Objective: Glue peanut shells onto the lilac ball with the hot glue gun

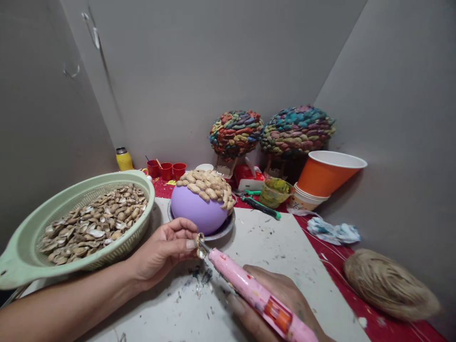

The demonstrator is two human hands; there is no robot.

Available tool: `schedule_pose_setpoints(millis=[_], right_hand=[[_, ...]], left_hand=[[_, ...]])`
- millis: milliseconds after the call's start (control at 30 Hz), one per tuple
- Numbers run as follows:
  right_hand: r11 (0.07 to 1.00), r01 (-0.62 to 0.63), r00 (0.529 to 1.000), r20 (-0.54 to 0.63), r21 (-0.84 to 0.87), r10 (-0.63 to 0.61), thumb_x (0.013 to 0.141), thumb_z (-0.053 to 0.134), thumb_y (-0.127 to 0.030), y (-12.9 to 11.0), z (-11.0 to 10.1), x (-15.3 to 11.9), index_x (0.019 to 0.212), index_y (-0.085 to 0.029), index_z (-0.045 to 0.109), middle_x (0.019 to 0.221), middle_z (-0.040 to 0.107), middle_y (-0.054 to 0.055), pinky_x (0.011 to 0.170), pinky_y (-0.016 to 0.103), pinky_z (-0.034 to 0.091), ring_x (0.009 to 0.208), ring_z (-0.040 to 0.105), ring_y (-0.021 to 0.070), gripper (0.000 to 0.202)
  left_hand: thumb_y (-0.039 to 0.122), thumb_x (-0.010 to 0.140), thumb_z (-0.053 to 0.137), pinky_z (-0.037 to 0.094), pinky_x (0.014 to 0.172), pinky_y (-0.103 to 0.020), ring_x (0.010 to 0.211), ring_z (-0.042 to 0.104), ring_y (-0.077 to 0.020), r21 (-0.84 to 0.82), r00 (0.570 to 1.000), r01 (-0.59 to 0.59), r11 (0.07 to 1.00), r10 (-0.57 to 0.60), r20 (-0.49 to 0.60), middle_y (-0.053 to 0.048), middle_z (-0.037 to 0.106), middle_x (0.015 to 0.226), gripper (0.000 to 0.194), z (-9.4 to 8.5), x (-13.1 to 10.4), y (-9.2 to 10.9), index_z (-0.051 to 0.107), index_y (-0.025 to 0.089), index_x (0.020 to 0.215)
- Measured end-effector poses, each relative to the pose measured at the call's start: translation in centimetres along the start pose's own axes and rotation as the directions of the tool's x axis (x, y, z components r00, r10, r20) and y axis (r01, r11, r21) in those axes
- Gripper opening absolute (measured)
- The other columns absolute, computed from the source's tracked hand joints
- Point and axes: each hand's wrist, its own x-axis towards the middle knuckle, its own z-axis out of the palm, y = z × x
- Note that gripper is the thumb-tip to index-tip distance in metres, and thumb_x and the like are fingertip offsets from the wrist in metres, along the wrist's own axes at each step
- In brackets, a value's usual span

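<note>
Between the thumb and fingers of my left hand [174,242] is a peanut shell half [201,251], its hollow side facing the tool. My right hand [274,299] grips a pink hot glue gun [245,285], whose metal nozzle tip reaches into the shell. Just behind my left hand, a purple balloon [197,209] rests in a metal bowl [228,228]. Peanut shells [210,183] cover its top and right side; the purple front is bare. To the left stands a green colander [142,213] holding many loose peanut shells [96,228].
Behind are red cups [166,171], a yellow bottle [124,159] and two colourful shell-covered balls [237,133]. Pliers [261,207], a plastic bowl [273,192], an orange paper cup [327,173], a crumpled cloth [333,231] and a twine bundle [388,285] line the right side. Grey walls enclose the table.
</note>
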Motion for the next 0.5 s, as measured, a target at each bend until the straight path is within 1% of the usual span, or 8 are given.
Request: schedule_pose_setpoints(millis=[100,200,333,500], right_hand=[[1.0,0.017,1.0,-0.006,-0.023,-0.017,0.091,0.049,-0.033,-0.02,-0.06,0.15,0.063,-0.022,0.042,0.056,0.04,-0.004,0.045,0.026,0.032,0.046,0.039,0.01,0.032],[1.0,0.023,1.0,-0.018,-0.021,-0.023,0.09,0.05,-0.033,0.29,0.26,0.15,0.061,-0.023,0.039,0.056,0.039,-0.004,0.045,0.027,0.032,0.045,0.039,0.0107,0.032],[1.0,0.012,0.999,-0.031,-0.018,-0.013,0.087,0.053,-0.034,0.68,0.65,0.03,0.06,-0.024,0.037,0.054,0.036,-0.004,0.043,0.029,0.03,0.043,0.038,0.0116,0.033],[1.0,0.001,0.998,-0.064,-0.025,-0.003,0.085,0.054,-0.035,0.64,0.9,-0.05,0.059,-0.024,0.035,0.054,0.036,-0.004,0.042,0.03,0.03,0.042,0.039,0.012,0.034]], left_hand=[[0.013,0.069,0.081,0.051,0.071,-0.022,0.07,0.061,-0.0095,-0.01,1.0,-0.007,1.0,0.007,0.001,-0.002,0.066,0.08,0.028,0.11,0.03,0.15,0.064,0.013,0.091],[0.013,0.069,0.081,0.052,0.07,-0.021,0.07,0.061,-0.0094,-0.021,1.0,-0.009,1.0,0.009,-0.002,-0.002,0.066,0.08,0.028,0.21,-0.01,0.27,0.064,0.013,0.091],[0.012,0.07,0.081,0.052,0.07,-0.021,0.07,0.062,-0.0095,-0.024,1.0,-0.016,1.0,0.016,-0.001,-0.002,0.067,0.079,0.027,0.26,-0.13,0.32,0.063,0.013,0.091],[0.012,0.071,0.079,0.052,0.07,-0.021,0.071,0.062,-0.0092,-0.032,1.0,-0.022,0.999,0.023,0.003,-0.002,0.067,0.081,0.027,0.14,-0.11,0.26,0.063,0.013,0.092]])
